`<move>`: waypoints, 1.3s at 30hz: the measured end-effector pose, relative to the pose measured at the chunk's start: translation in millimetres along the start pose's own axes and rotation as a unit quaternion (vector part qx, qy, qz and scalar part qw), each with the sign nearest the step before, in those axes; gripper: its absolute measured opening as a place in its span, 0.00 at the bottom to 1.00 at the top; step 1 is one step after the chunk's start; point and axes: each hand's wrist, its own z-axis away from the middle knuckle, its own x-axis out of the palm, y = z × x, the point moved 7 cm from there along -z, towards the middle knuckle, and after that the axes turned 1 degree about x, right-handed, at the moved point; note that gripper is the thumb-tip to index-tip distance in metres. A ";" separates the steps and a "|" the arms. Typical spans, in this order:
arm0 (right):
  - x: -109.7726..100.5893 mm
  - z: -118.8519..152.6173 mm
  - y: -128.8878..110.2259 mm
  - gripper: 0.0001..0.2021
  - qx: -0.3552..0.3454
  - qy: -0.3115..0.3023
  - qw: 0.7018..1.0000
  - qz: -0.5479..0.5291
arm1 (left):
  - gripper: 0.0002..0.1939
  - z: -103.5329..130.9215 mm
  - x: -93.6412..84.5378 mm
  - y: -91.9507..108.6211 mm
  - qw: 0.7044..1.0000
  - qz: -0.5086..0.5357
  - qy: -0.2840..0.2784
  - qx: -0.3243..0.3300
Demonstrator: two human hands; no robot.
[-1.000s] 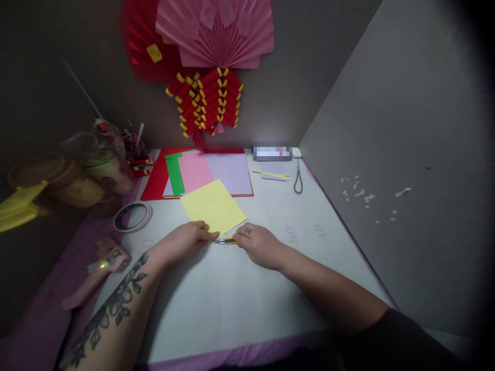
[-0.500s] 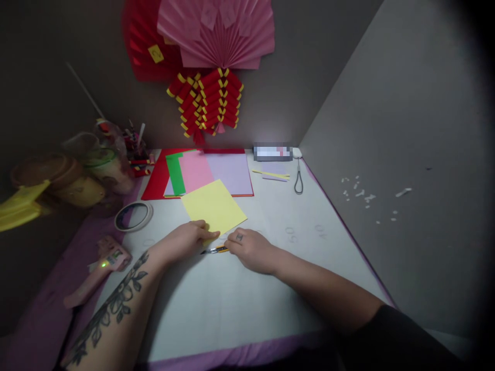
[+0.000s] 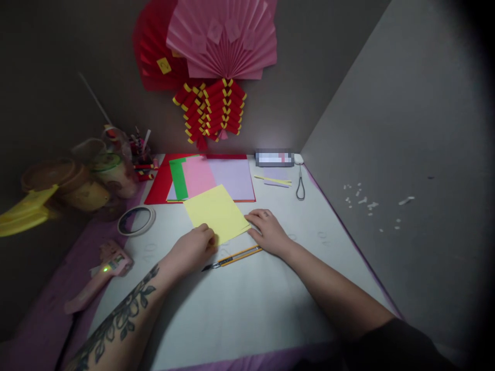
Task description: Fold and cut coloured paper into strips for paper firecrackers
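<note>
A square of yellow paper lies at a slant in front of me, with a thin slit or fold line near its right corner. My left hand is closed at its lower corner, fingers curled over the edge. At the right corner my right hand has its thumb and fingers on the paper, pinching it. A yellow craft knife rests on the table just below the paper, blade toward the left; its right end reaches under or beside my right hand, held by neither hand.
Behind the yellow sheet lie pink, green and lilac paper on red. A tape roll and a pink glue gun are at left. Paper strips and a blurred-out device sit at the back right.
My right hand has let go of the craft knife, which now lies on the table, and has moved to the paper's right corner. My left hand has shifted slightly, its fingers more curled.
</note>
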 end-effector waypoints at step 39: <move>-99.8 -75.3 205.6 0.11 0.371 0.228 0.899 -0.054 | 0.10 -6.5 -6.6 -3.3 0.999 -0.032 0.041 0.004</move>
